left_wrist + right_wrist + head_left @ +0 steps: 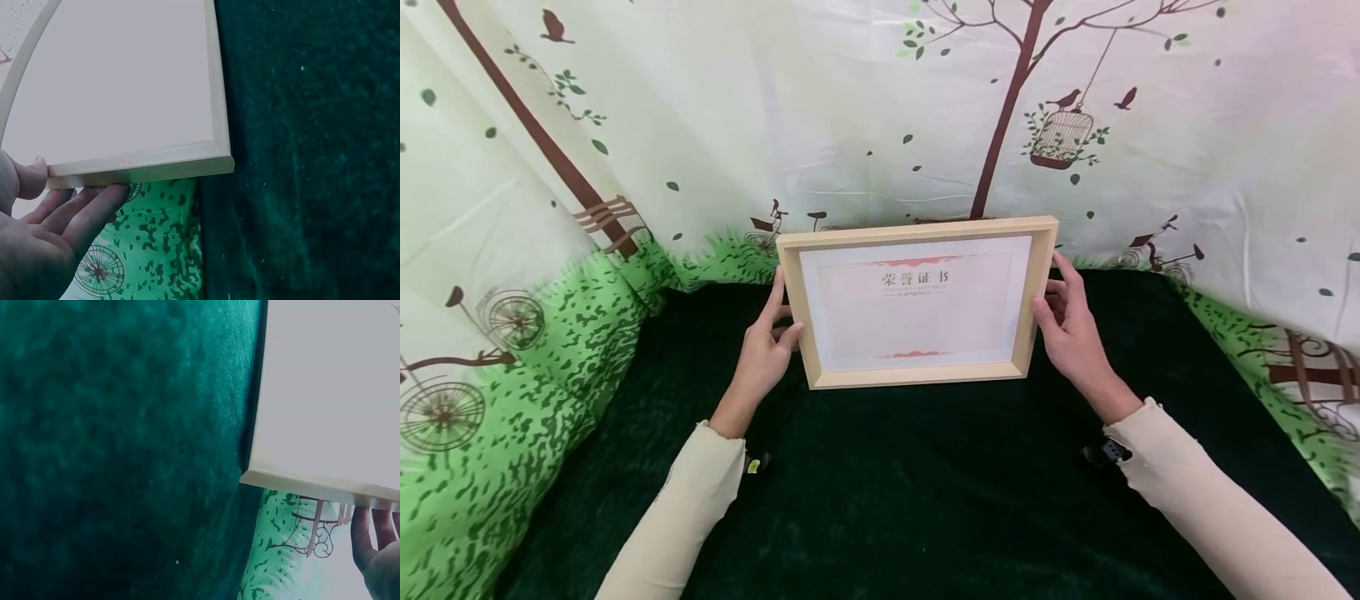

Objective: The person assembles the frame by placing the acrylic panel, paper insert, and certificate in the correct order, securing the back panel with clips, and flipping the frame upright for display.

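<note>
A light wooden picture frame (917, 377) stands upright between my two hands in the head view, its front facing me and its right side a little higher. Behind its pane is a white certificate (917, 321) with gold Chinese lettering and red trim. My left hand (765, 354) grips the left side, thumb at the front edge and fingers along the outer side, as the left wrist view also shows. On the opposite side my right hand (1075, 337) holds the frame between thumb and fingers. Only part of that hand shows in the right wrist view.
Dark green velvety cloth (910, 492) covers the surface under the frame. Behind and at both sides hangs a white curtain (820, 108) printed with trees, birds, bicycles and green grass. A dark strap device (1107, 452) sits at the right wrist.
</note>
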Motion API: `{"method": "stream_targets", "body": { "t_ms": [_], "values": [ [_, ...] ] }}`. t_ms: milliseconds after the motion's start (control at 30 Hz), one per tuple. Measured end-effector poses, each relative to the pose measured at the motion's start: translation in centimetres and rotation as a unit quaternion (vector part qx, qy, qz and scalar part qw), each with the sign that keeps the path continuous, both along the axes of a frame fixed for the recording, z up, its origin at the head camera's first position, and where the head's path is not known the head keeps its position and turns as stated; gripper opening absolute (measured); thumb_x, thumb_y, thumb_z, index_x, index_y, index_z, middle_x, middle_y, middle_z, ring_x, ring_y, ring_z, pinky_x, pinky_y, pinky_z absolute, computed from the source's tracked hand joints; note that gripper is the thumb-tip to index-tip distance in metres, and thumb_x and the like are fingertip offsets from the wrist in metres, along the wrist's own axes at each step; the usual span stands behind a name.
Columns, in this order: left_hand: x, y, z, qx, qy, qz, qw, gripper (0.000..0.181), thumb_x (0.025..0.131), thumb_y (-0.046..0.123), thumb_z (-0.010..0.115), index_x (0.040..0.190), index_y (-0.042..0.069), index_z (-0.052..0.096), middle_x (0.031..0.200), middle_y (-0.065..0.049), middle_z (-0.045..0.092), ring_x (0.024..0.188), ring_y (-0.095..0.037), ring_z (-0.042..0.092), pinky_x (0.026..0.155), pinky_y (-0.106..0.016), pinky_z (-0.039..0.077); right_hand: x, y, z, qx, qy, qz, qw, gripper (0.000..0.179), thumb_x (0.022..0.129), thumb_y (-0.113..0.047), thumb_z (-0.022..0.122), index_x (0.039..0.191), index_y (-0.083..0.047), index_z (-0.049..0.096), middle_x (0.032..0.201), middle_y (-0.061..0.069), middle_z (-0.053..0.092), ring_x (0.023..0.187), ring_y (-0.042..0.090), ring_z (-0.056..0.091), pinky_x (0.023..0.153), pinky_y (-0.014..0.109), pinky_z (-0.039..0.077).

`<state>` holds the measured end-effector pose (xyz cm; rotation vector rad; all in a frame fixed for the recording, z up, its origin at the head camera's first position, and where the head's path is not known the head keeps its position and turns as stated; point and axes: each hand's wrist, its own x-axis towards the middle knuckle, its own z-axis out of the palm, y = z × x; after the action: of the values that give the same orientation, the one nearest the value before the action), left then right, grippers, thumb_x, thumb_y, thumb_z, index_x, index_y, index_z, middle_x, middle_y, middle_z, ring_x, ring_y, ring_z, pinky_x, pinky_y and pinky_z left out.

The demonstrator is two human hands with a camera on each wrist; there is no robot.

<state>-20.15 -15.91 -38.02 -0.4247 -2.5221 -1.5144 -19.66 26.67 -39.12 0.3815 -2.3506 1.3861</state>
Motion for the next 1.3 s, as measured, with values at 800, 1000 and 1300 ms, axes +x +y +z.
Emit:
{"method": "stream_targets", "body": {
  "t_ms": [800, 1000, 1300],
  "values": [
    [0.1, 0.5, -0.4, -0.044, 0.033, 0.042, 0.9976, 0.085, 0.101, 0.003, 0.053, 0.159, 0.042, 0.004, 0.125, -0.022, 0.055, 0.106, -0.041, 0.067, 0.085, -0.053, 0.057, 0.3, -1.1, -1.1, 0.005, -0.002, -0.039, 0.9992, 0.061, 0.109, -0.021, 0.034, 0.161, -0.032, 0.005, 0.128, 0.027, 0.052, 0.109, 0.033, 0.057, 0.084, 0.037, 0.054],
    [0.0, 0.6, -0.2, -0.030, 0.025, 0.043, 0.9983, 0.087, 0.100, -0.001, 0.053, 0.157, 0.044, 0.006, 0.124, -0.024, 0.053, 0.112, -0.042, 0.064, 0.090, -0.052, 0.056, 0.4, -1.1, -1.1, 0.010, -0.003, -0.031, 0.9995, 0.060, 0.109, -0.021, 0.034, 0.161, -0.030, 0.005, 0.129, 0.030, 0.050, 0.109, 0.039, 0.057, 0.084, 0.064, 0.051],
    [0.0, 0.4, -0.3, -0.029, 0.026, 0.036, 0.9986, 0.086, 0.100, 0.000, 0.052, 0.158, 0.043, 0.006, 0.124, -0.024, 0.053, 0.106, -0.042, 0.067, 0.086, -0.053, 0.057, 0.6, -1.1, -0.8, 0.007, -0.011, -0.028, 0.9995, 0.062, 0.108, -0.021, 0.035, 0.161, -0.030, 0.005, 0.130, 0.029, 0.050, 0.109, 0.039, 0.058, 0.083, 0.064, 0.052]
  ]
}}
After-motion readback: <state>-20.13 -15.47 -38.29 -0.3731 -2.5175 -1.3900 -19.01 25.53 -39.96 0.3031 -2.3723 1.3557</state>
